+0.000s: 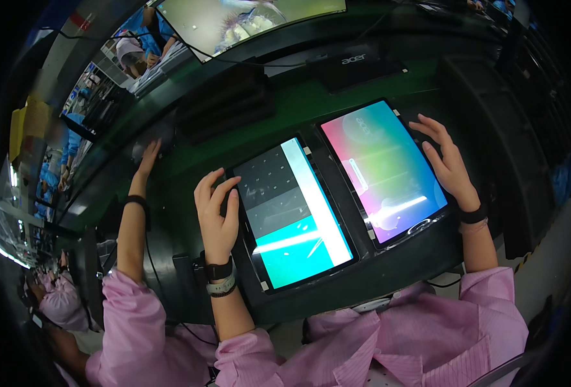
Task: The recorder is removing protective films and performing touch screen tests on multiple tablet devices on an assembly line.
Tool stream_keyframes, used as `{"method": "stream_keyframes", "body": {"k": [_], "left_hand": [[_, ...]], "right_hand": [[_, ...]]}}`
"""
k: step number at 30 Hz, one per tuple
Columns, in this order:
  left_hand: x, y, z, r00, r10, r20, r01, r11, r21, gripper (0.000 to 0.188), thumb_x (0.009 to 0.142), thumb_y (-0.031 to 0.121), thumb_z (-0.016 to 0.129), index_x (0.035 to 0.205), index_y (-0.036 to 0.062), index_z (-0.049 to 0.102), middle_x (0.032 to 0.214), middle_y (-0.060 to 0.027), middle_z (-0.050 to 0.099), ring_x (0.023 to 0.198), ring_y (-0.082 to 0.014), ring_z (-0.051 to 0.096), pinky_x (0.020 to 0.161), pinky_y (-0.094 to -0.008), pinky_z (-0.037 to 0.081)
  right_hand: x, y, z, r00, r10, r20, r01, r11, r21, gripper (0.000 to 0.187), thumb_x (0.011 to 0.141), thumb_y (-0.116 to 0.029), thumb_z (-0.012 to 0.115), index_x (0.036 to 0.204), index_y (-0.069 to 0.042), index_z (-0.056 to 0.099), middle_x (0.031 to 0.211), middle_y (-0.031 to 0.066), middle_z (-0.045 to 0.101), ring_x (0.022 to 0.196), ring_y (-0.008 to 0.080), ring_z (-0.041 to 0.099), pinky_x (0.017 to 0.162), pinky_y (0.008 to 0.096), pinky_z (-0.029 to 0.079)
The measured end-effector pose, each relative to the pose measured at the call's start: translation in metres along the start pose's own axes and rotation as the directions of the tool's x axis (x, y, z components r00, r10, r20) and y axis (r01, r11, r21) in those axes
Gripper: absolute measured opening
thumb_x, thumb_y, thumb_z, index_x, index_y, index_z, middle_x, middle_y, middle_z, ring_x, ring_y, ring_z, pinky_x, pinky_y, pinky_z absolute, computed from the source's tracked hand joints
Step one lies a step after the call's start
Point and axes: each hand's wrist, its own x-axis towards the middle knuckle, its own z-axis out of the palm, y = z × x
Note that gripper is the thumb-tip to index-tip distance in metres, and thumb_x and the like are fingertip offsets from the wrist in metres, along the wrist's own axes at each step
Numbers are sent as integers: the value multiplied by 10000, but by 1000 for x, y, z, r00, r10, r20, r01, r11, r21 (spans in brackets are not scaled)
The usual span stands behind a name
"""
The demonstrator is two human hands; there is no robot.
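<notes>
Two tablets lie side by side, screens up and lit, on the dark green work table in front of me. The left tablet [295, 216] shows a grey keypad with teal and white areas. On the right tablet [385, 171] there is a pink, green and blue wallpaper. My left hand [217, 206] hovers at the left tablet's upper left edge, fingers bent and apart, holding nothing; whether a fingertip touches the edge I cannot tell. Beside the right tablet's right edge is my right hand [444, 158], its fingers spread and nothing in them.
A co-worker's hand [148, 158] reaches over the table at my left. Dark stacked trays [224, 106] and a flat black panel [363, 68] lie beyond the tablets. Black foam-like racks [485, 129] stand at the right. A monitor [253, 22] hangs at the back.
</notes>
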Motion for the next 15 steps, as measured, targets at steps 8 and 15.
{"method": "stream_keyframes", "body": {"k": [8,15], "left_hand": [[-10,-7,11,1000,17,8,-17,998,58,205,835,144,536,1005,77,629,1193,-133,493,1161,-320,406,963,-413,321],[-15,-42,23,948,-310,-76,292,939,-184,377,922,255,429,1242,58,454,1233,-160,450,1145,-286,419,967,-368,326]], "right_hand": [[-18,-91,33,924,-359,133,368,928,-57,275,784,-15,507,1053,-47,551,1058,72,585,1142,265,481,1045,491,234],[-56,-154,87,861,-380,339,297,915,272,339,752,-30,564,1090,-14,536,1112,141,546,1148,278,470,1036,553,223]]}}
